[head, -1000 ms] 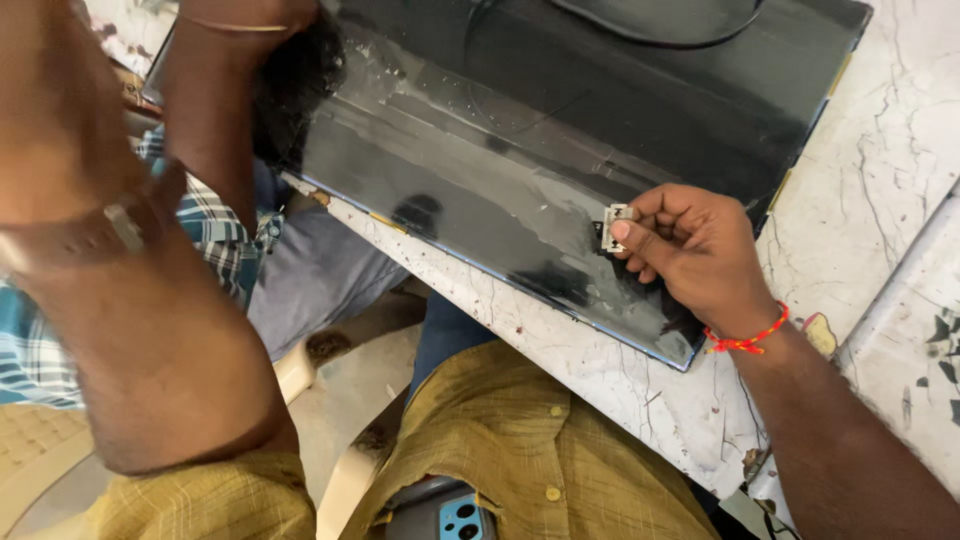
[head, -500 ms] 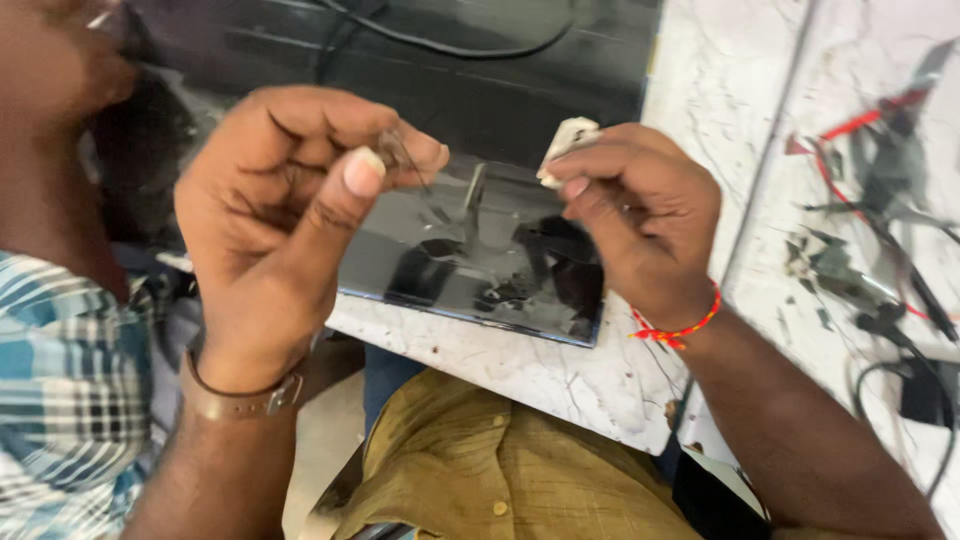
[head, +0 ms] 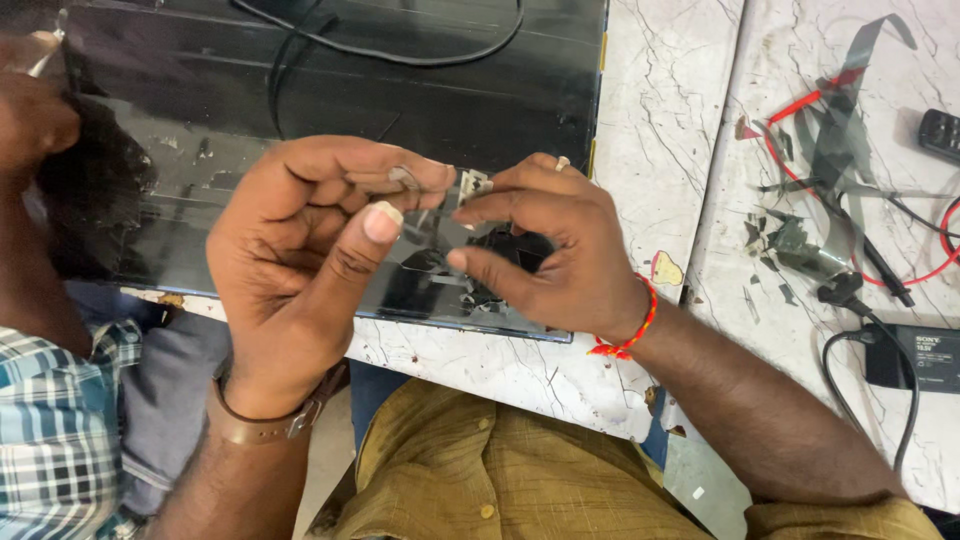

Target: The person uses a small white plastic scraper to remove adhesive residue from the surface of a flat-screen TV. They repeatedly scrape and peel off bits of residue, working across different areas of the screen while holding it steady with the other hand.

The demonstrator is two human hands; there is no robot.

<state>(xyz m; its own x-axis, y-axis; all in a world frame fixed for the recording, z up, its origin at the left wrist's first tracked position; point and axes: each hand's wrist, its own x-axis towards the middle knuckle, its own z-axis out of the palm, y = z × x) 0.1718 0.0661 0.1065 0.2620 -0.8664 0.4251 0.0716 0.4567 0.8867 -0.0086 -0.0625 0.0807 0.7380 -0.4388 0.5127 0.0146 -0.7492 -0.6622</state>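
1. The left hand is curled, fingers bent in, with a small grey piece pinched at the fingertips under the thumb.
2. The right hand is closed in a pinch on a small metal bracket, held just beside the left fingertips.
3. Both hands hover over a dark flat panel lying on the marble tabletop; the bracket is in the air above the panel's near edge, not on it.
4. As far as can be judged, the bracket is off the panel and in hand, and the two small parts are close together but not joined; whether they touch cannot be told.
5. A black cable loops across the panel's far side.
6. To the right lie cut strips and red wire, and a black power adapter.
7. Another person's arm is at the left edge.
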